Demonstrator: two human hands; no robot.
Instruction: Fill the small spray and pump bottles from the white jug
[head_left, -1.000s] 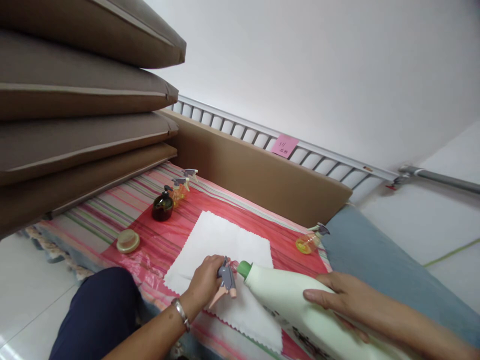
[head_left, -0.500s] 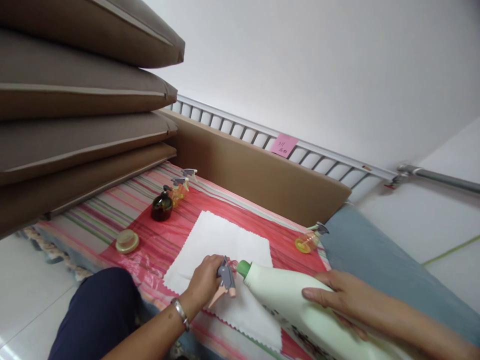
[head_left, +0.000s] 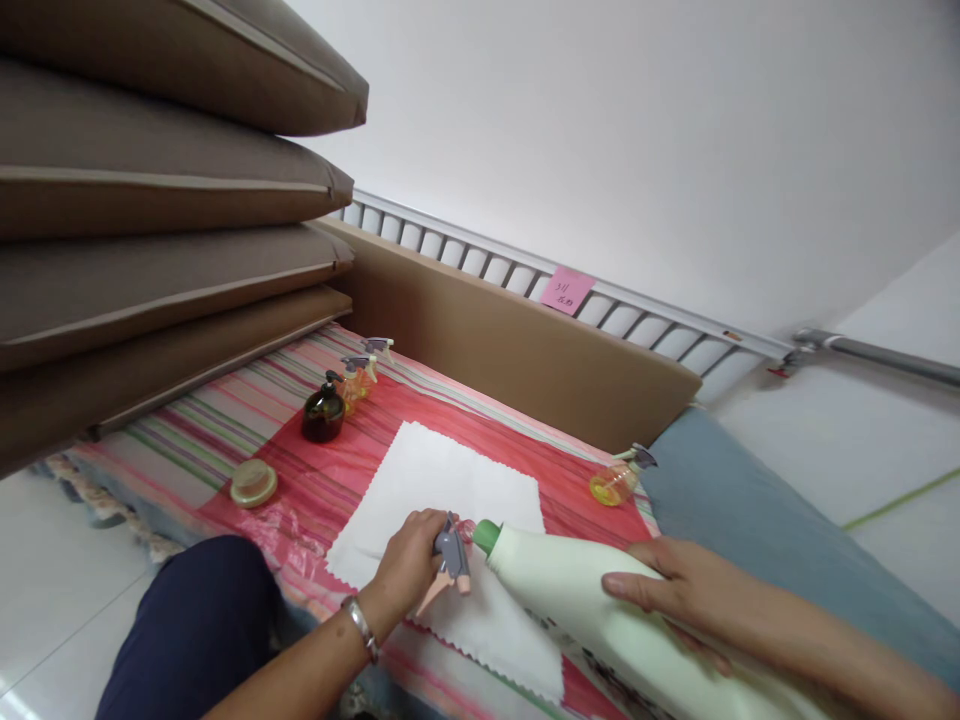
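Observation:
My left hand (head_left: pixel 411 558) is closed around a trigger spray head (head_left: pixel 452 558) with a grey top and a pinkish lever. A small clear pink piece (head_left: pixel 466 530) shows just beyond it, against the green mouth (head_left: pixel 487 537) of a large pale green bottle (head_left: pixel 577 590). My right hand (head_left: pixel 667 590) grips that bottle, which is tilted with its mouth toward the left hand. What is flowing, if anything, cannot be made out. Beneath both hands lies a white cloth with zigzag edges (head_left: pixel 450 465).
At the left stand a dark green pump bottle (head_left: pixel 323 415), two spray bottles (head_left: pixel 360 385) behind it and a round pale lid (head_left: pixel 253 483). A yellow-tinted spray bottle (head_left: pixel 615 482) stands right. Stacked cushions (head_left: pixel 165 200) rise left; a brown board (head_left: pixel 510 340) stands behind.

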